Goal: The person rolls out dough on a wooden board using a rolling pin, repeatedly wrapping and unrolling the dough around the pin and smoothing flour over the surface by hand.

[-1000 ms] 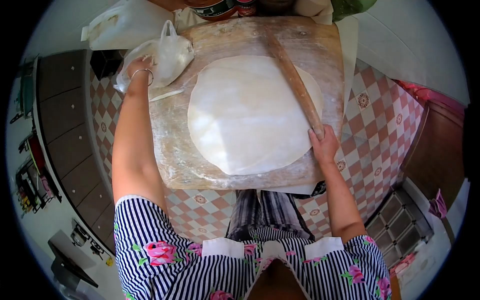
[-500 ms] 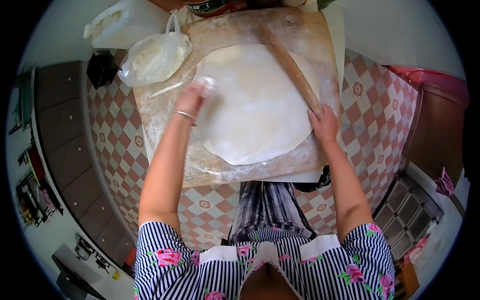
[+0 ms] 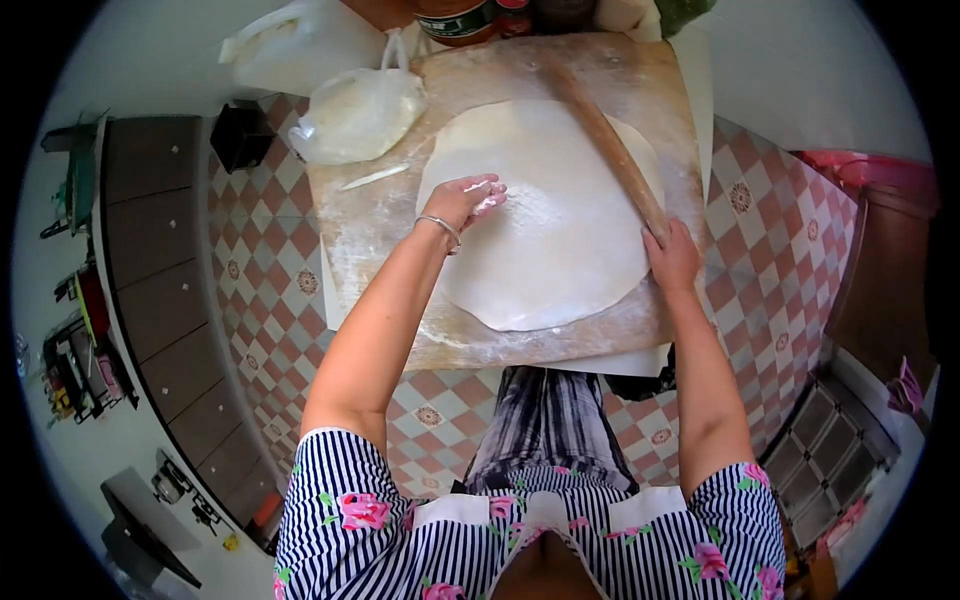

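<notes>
A large, thin, round sheet of dough (image 3: 550, 265) lies on a flour-dusted wooden board (image 3: 370, 240). My left hand (image 3: 468, 203), with a bracelet at the wrist, hovers over the left part of the dough. Its fingers are floury and loosely apart, and a patch of loose flour (image 3: 530, 212) lies just beside them on the dough. My right hand (image 3: 672, 255) is wrapped round the near end of a long wooden rolling pin (image 3: 610, 150), which slants across the dough's right side.
A plastic bag of flour (image 3: 360, 115) rests at the board's far left corner, with a whitish jug (image 3: 305, 45) behind it. A thin white strip (image 3: 375, 178) lies on the board. Jars (image 3: 455, 20) stand along the back edge.
My left hand has moved right over the dough and loosened its fingers from the flour it held. Loose flour now lies on the dough. My right hand keeps the rolling pin; the view has shifted slightly.
</notes>
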Motion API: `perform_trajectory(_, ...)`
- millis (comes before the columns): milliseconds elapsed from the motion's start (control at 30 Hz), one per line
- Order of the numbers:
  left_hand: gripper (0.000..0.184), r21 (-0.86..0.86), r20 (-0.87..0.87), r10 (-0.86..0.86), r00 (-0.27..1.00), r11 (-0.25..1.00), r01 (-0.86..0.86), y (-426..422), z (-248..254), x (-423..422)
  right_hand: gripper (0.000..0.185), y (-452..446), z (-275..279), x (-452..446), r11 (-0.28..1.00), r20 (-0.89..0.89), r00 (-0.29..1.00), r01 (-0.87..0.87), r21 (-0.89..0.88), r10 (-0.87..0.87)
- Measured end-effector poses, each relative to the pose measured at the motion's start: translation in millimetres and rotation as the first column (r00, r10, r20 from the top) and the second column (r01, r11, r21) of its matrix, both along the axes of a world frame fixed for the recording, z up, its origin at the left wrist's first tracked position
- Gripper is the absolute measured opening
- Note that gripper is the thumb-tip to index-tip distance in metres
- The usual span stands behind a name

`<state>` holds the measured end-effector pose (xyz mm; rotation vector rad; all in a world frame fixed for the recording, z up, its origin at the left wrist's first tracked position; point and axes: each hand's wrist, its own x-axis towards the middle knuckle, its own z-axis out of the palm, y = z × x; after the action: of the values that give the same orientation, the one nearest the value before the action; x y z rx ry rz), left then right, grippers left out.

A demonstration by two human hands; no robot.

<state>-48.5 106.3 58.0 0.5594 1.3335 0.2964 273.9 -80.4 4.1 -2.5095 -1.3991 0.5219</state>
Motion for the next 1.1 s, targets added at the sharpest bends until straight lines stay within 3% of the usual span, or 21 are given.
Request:
perform_trajectory(133, 0.025, 0.034, 0.220, 0.327, 0.919, 0.939, -0.343, 36, 0, -41, 0.047, -1, 0, 1, 0.998, -0.019, 1.000, 0.006, -0.066, -0.007)
perform_trajectory(267, 0.024, 0.168, 0.175, 0.537, 0.825, 0.810, -0.562, 122, 3, -105, 0.046, -7, -13, 7, 1.000, 0.024, 1.000, -0.018, 0.016, 0.018)
perform_trajectory(333, 0.034, 0.211, 0.117, 0.741, 0.662, 0.632, -0.745, 165, -9, -128, 0.046, -6, -11, 3, 0.999, 0.018, 1.000, -0.008, 0.054, 0.007)
perform_trajectory(433, 0.046, 0.240, -0.076, 0.848, 0.524, 0.526, -0.816, 178, 17, -113, 0.045, -2, 2, 0, 1.000, -0.012, 1.000, -0.026, 0.001, 0.026)
perform_trajectory(533, 0.057, 0.376, -0.066, 0.762, 0.644, 0.617, -0.692, 142, 7, -97, 0.046, -3, 0, 2, 1.000, -0.030, 0.999, -0.025, -0.017, 0.025)
perform_trajectory(567, 0.058, 0.549, -0.059, 0.696, 0.716, 0.622, -0.559, 111, 8, -76, 0.046, -2, -1, 3, 0.999, -0.031, 0.999, -0.023, -0.022, 0.022)
perform_trajectory(633, 0.059, 0.813, -0.280, 0.461, 0.842, 0.580, -0.048, 52, -26, -56, 0.047, -3, -3, 4, 0.999, -0.030, 0.999, -0.015, -0.033, 0.014)
perform_trajectory(700, 0.059, 0.781, -0.560, 0.273, 0.782, 0.489, 0.389, -8, -61, -12, 0.049, -2, 0, 4, 0.999, -0.025, 1.000, -0.003, -0.033, 0.002)
perform_trajectory(733, 0.061, 0.697, -0.619, 0.171, 0.766, 0.568, 0.437, -28, -70, 20, 0.050, -1, 0, 4, 0.999, -0.021, 1.000, 0.001, -0.035, -0.001)
perform_trajectory(800, 0.074, 0.388, -0.897, -0.009, 0.443, 0.465, 0.796, -60, -77, 68, 0.051, -2, -4, 9, 0.999, -0.026, 1.000, -0.008, -0.042, 0.007)
perform_trajectory(833, 0.083, 0.397, -0.893, -0.054, 0.447, 0.371, 0.840, -76, -84, 83, 0.052, -3, -5, 11, 0.999, -0.028, 1.000, -0.008, -0.047, 0.007)
perform_trajectory(933, 0.086, 0.412, -0.809, -0.357, 0.467, 0.222, 0.884, -135, -75, 101, 0.052, 1, 4, 13, 0.996, -0.043, 0.999, -0.007, -0.092, 0.003)
perform_trajectory(1033, 0.088, 0.319, -0.872, -0.307, 0.381, 0.236, 0.918, -139, -75, 70, 0.044, -2, -1, 21, 1.000, -0.100, 0.995, -0.004, -0.005, 0.004)
perform_trajectory(1100, 0.089, 0.306, -0.941, -0.046, 0.335, 0.302, 0.903, -102, -90, 57, 0.044, 0, 5, 31, 0.997, -0.215, 0.977, 0.000, -0.076, -0.016)
